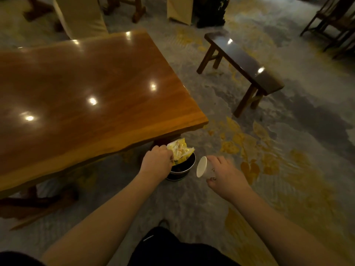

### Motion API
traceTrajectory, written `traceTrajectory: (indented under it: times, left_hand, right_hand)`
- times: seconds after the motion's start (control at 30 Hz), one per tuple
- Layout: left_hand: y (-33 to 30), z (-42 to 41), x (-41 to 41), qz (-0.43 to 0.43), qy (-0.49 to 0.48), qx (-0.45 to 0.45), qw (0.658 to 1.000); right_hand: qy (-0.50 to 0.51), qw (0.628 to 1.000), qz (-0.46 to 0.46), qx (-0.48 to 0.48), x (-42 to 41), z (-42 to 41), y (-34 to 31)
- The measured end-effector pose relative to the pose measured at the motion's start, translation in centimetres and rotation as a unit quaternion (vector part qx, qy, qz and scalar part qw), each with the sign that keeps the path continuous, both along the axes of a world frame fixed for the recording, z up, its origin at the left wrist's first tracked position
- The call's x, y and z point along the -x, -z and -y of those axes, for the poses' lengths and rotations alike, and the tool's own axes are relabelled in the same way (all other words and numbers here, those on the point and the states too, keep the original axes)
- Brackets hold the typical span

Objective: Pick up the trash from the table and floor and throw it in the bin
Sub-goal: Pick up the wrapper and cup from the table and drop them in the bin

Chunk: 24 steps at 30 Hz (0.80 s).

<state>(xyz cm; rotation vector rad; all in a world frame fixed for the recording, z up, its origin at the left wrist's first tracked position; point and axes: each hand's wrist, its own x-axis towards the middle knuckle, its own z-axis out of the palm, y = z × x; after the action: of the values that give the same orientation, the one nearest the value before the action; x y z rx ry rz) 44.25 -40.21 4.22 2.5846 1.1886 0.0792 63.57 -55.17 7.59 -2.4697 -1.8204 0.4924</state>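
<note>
A small dark round bin [183, 168] stands on the carpet by the near right corner of the wooden table [86, 89]. My left hand [156, 162] grips a crumpled yellow snack wrapper [179, 149] and holds it right over the bin's mouth, its lower end inside the rim. My right hand [225, 174] holds a white paper cup [202, 167] tipped on its side, mouth facing left, just to the right of the bin and above the floor.
A dark wooden bench [244, 62] stands on the patterned grey and yellow carpet to the right of the table. Covered chairs [80, 16] stand at the table's far side, more wooden chairs [332, 22] at the far right. My dark-clothed legs show at the bottom.
</note>
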Motion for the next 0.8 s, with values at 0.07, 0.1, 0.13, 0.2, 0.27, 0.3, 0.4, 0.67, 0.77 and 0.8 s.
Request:
traceTrajectory:
  times: [0.07,0.1,0.13,0.2,0.27,0.3,0.4,0.67,0.77,0.8]
  left_hand:
    - [0.7,0.1,-0.3,-0.01,-0.012,-0.004,1.0]
    - [1.1,0.3,-0.4,-0.014,-0.021,0.002,1.0]
    - [1.5,0.4,-0.5,-0.017,-0.032,0.009,0.999]
    - [2.3,0.9,-0.8,-0.03,-0.056,0.027,0.998]
    - [3.3,1.3,-1.4,-0.051,-0.082,0.043,0.994]
    - [3.8,1.6,-1.8,-0.063,-0.096,0.048,0.992]
    - [4.9,2.3,-3.5,-0.091,-0.144,0.058,0.984]
    - [7.7,2.9,-9.3,-0.133,-0.229,0.094,0.96]
    - [9.9,1.5,-10.4,-0.165,-0.22,0.104,0.956]
    - [10.7,0.9,-10.7,-0.176,-0.215,0.109,0.954]
  right_hand:
    - [-0.019,1.0,-0.01,0.012,-0.8,-0.8,0.8]
    - [-0.027,0.999,-0.015,0.017,-1.2,-1.2,1.2]
    - [-0.037,0.999,-0.019,0.021,-1.8,-1.6,1.7]
    - [-0.058,0.998,-0.026,0.028,-3.0,-2.4,2.6]
    - [-0.083,0.995,-0.033,0.037,-4.4,-3.2,3.6]
    - [-0.097,0.994,-0.036,0.042,-5.1,-3.7,4.2]
    - [-0.142,0.987,-0.046,0.058,-7.9,-5.2,5.9]
    - [-0.226,0.964,-0.064,0.126,-16.4,-8.7,11.0]
    - [-0.237,0.957,-0.061,0.153,-18.7,-10.0,13.8]
    - [-0.238,0.956,-0.061,0.16,-19.3,-10.5,14.9]
